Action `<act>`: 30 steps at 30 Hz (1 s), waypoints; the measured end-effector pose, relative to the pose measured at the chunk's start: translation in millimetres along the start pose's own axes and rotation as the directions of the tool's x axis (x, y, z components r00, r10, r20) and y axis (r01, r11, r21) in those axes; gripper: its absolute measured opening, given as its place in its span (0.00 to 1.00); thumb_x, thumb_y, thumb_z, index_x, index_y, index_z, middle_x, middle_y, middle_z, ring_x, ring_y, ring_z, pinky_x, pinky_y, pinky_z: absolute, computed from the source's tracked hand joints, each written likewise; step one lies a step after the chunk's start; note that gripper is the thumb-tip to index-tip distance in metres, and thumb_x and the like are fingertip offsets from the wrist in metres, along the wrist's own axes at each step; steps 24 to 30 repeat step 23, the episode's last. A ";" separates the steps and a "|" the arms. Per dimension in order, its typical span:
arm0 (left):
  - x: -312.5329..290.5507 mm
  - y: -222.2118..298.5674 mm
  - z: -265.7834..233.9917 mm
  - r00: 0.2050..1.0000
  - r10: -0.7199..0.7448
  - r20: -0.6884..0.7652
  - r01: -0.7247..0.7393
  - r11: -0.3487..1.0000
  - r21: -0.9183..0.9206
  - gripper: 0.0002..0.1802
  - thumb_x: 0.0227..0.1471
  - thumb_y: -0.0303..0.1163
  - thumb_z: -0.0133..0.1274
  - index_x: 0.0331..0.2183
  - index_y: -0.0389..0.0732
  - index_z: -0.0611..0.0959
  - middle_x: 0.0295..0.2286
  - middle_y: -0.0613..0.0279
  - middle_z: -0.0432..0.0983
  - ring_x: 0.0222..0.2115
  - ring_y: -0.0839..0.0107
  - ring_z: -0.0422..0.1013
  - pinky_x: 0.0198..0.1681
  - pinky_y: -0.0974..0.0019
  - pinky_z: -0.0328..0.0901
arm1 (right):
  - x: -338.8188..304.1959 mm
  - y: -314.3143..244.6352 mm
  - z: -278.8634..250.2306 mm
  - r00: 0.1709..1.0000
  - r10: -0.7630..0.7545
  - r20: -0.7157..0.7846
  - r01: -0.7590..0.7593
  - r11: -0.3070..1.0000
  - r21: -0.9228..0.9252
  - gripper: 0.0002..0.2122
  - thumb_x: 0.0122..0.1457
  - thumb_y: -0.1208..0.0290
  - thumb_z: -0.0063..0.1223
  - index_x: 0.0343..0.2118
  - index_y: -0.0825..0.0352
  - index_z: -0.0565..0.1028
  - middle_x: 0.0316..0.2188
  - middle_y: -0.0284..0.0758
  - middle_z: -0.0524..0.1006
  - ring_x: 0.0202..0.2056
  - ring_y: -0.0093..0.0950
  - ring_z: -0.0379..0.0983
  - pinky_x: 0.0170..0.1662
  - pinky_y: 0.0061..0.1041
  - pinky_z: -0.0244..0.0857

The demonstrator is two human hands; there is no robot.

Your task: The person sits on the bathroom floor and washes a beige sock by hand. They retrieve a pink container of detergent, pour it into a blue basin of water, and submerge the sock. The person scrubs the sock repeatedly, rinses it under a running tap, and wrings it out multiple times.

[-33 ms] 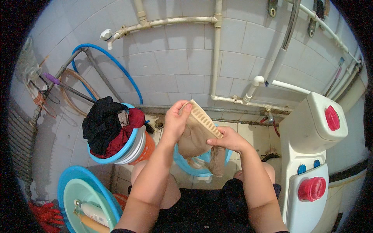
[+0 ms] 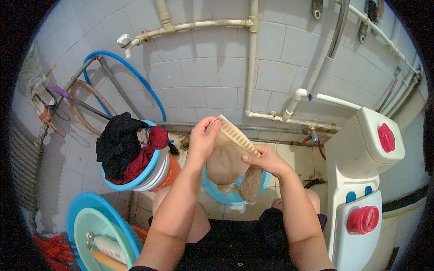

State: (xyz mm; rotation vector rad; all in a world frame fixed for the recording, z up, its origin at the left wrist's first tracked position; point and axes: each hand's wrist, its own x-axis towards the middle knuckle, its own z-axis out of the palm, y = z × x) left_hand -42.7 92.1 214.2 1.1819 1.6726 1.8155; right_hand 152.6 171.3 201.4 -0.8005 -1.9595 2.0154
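Note:
A pair of beige, sheer tights point(image 2: 226, 165) hangs between my two hands by its lighter waistband, which has a row of oblong marks. My left hand point(image 2: 202, 137) pinches the upper left end of the band. The lower right end is gripped by my right hand point(image 2: 269, 160), thumb on top. The band slants down to the right and is stretched between them. The loose fabric dangles over a light blue basin point(image 2: 221, 196) on the floor between my knees. The garment and my arms hide much of the basin's inside.
Left, dark and maroon clothes point(image 2: 122, 147) are heaped in a blue-rimmed bucket point(image 2: 156, 174). Nearer, a green basin point(image 2: 81, 221) holding a bottle sits inside a blue one point(image 2: 72, 212). A white toilet point(image 2: 348, 153) stands right. Pipes point(image 2: 251, 67) line the tiled wall.
My hands have drawn slightly apart, stretching the waistband a little more. The hanging fabric has swung a little to the left at its lower end.

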 end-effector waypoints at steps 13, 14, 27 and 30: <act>-28.2 -1.3 50.4 0.933 -0.354 0.064 0.294 0.645 -0.706 0.21 0.58 0.48 0.36 0.42 0.43 0.70 0.38 0.61 0.69 0.38 0.72 0.67 0.40 0.67 0.65 | -8.5 -2.8 67.7 0.619 -0.783 -0.061 0.317 0.320 -0.893 0.23 0.42 0.80 0.49 0.46 0.64 0.69 0.28 0.36 0.67 0.29 0.34 0.70 0.27 0.30 0.67; -29.3 -1.4 51.8 0.919 -0.353 0.176 0.352 0.532 -0.770 0.23 0.57 0.50 0.35 0.43 0.42 0.70 0.38 0.60 0.69 0.39 0.71 0.67 0.41 0.66 0.65 | -8.3 -3.1 70.3 0.631 -0.774 -0.044 0.295 0.292 -0.910 0.24 0.42 0.80 0.48 0.48 0.66 0.67 0.29 0.37 0.67 0.30 0.34 0.70 0.28 0.30 0.67; -28.6 -12.9 64.9 0.794 -0.305 0.525 0.608 0.395 -0.689 0.30 0.53 0.53 0.42 0.50 0.41 0.66 0.44 0.57 0.68 0.43 0.63 0.66 0.47 0.60 0.62 | -32.7 -16.8 60.1 0.649 -0.758 -0.065 0.316 0.346 -0.883 0.20 0.46 0.81 0.49 0.46 0.70 0.68 0.39 0.41 0.70 0.39 0.38 0.69 0.40 0.29 0.66; -28.6 -12.9 64.9 0.794 -0.305 0.525 0.608 0.395 -0.689 0.30 0.53 0.53 0.42 0.50 0.41 0.66 0.44 0.57 0.68 0.43 0.63 0.66 0.47 0.60 0.62 | -32.7 -16.8 60.1 0.649 -0.758 -0.065 0.316 0.346 -0.883 0.20 0.46 0.81 0.49 0.46 0.70 0.68 0.39 0.41 0.70 0.39 0.38 0.69 0.40 0.29 0.66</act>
